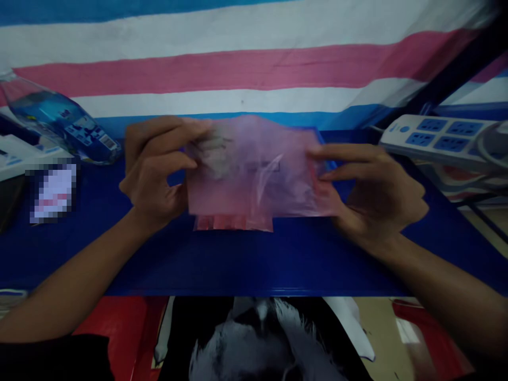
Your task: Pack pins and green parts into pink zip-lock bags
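A translucent pink plastic bag [254, 180] is stretched between my two hands above the blue table [246, 270]. My left hand [159, 169] pinches its left end, near a pale greyish patch that shows through the film. At the right end, the fingers and thumb of my right hand [373, 190] close on the bag. Below the bag's lower edge, a strip of red packaging [234, 223] sticks out. A blue edge shows behind the bag's upper right corner; what it belongs to is hidden.
A blue-labelled plastic pouch or bottle [75, 124] lies at the back left, beside a pixelated patch. A white power strip [444, 135] with blue sockets is at the right. Behind the table hangs a striped sheet [238, 69].
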Action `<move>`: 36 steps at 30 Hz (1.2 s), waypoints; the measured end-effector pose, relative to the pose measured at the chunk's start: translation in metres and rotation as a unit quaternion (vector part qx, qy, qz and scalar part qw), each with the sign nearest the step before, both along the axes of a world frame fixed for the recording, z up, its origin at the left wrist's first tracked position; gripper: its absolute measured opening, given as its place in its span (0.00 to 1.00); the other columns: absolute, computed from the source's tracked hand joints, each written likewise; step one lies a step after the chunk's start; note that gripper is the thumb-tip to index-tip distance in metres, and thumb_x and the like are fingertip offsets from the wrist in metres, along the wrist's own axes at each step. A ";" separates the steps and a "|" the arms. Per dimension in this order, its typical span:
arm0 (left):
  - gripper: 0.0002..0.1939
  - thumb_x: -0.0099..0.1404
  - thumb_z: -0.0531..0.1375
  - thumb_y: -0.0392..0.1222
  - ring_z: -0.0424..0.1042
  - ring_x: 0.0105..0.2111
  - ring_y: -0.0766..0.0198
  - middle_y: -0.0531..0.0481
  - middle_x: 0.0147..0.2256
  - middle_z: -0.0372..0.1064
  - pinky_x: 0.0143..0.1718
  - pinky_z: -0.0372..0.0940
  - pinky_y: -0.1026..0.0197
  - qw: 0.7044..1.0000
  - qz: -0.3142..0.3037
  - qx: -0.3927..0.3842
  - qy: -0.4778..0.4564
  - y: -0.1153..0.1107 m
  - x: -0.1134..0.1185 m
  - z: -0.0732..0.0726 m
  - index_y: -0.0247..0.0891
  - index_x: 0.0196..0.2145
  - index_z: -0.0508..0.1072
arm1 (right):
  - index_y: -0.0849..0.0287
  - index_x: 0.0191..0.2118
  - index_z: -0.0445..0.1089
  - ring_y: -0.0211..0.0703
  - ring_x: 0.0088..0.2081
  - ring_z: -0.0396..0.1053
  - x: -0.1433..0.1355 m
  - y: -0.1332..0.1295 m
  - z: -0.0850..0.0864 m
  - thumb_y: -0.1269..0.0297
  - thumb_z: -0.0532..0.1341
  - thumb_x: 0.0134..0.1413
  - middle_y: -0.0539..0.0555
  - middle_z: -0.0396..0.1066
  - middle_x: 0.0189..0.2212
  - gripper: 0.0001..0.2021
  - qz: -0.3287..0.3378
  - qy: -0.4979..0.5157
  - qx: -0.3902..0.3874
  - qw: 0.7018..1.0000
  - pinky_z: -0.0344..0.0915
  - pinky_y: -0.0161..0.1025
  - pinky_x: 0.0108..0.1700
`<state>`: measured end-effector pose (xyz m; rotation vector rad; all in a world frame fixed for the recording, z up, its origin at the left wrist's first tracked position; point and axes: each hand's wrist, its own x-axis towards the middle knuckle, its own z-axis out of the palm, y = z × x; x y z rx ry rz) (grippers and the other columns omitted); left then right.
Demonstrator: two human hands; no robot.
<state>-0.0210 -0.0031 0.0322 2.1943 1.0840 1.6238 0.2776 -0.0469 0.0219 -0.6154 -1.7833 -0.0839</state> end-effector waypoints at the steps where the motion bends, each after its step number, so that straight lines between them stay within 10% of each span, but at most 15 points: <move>1: 0.19 0.61 0.65 0.60 0.72 0.48 0.58 0.55 0.41 0.75 0.49 0.69 0.49 0.999 0.009 0.049 -0.015 -0.005 0.004 0.000 0.42 0.28 0.70 | 0.50 0.44 0.75 0.48 0.38 0.77 0.000 -0.001 0.000 0.74 0.68 0.51 0.50 0.79 0.38 0.15 0.011 0.026 -0.048 0.998 0.75 0.46 0.39; 3: 0.11 0.62 0.67 0.48 0.74 0.38 0.65 0.57 0.37 0.74 0.42 0.71 0.55 0.997 0.014 0.065 -0.032 -0.011 0.012 -0.002 0.43 0.38 0.73 | 0.50 0.43 0.76 0.43 0.31 0.75 -0.001 -0.005 0.002 0.70 0.66 0.56 0.48 0.76 0.29 0.09 0.052 0.054 -0.142 0.987 0.73 0.44 0.36; 6: 0.11 0.61 0.68 0.41 0.74 0.31 0.69 0.58 0.33 0.73 0.32 0.71 0.63 0.996 -0.028 -0.051 -0.061 -0.015 0.021 -0.002 0.42 0.41 0.73 | 0.50 0.40 0.78 0.48 0.44 0.73 -0.003 -0.008 0.008 0.59 0.57 0.65 0.53 0.75 0.43 0.11 0.134 0.007 -0.236 0.962 0.70 0.49 0.47; 9: 0.11 0.57 0.70 0.44 0.72 0.26 0.70 0.57 0.30 0.74 0.27 0.69 0.67 0.981 -0.086 -0.155 -0.075 -0.016 0.029 -0.003 0.40 0.36 0.75 | 0.49 0.46 0.78 0.51 0.56 0.67 -0.005 -0.009 0.012 0.59 0.57 0.66 0.54 0.68 0.57 0.12 0.153 -0.076 -0.298 0.939 0.66 0.51 0.55; 15: 0.19 0.65 0.61 0.58 0.75 0.29 0.63 0.49 0.31 0.76 0.29 0.71 0.63 0.935 -0.157 -0.299 -0.105 -0.014 0.030 -0.009 0.38 0.35 0.79 | 0.47 0.56 0.72 0.44 0.49 0.72 -0.008 -0.005 0.004 0.66 0.61 0.62 0.51 0.76 0.47 0.17 0.118 -0.077 -0.336 0.931 0.68 0.45 0.53; 27: 0.12 0.53 0.71 0.44 0.76 0.33 0.64 0.50 0.35 0.79 0.40 0.72 0.61 0.960 0.026 -0.223 -0.168 0.029 -0.002 -0.006 0.40 0.36 0.81 | 0.54 0.52 0.72 0.43 0.40 0.71 -0.007 0.001 0.000 0.63 0.61 0.63 0.53 0.73 0.40 0.13 0.094 -0.004 -0.379 0.921 0.67 0.43 0.44; 36: 0.20 0.59 0.66 0.56 0.69 0.48 0.46 0.45 0.39 0.78 0.54 0.63 0.40 0.976 0.111 -0.125 0.140 0.048 -0.025 -0.019 0.43 0.45 0.80 | 0.56 0.45 0.74 0.42 0.40 0.72 -0.007 0.002 -0.005 0.67 0.58 0.64 0.53 0.75 0.39 0.09 0.076 -0.085 -0.355 0.928 0.68 0.44 0.45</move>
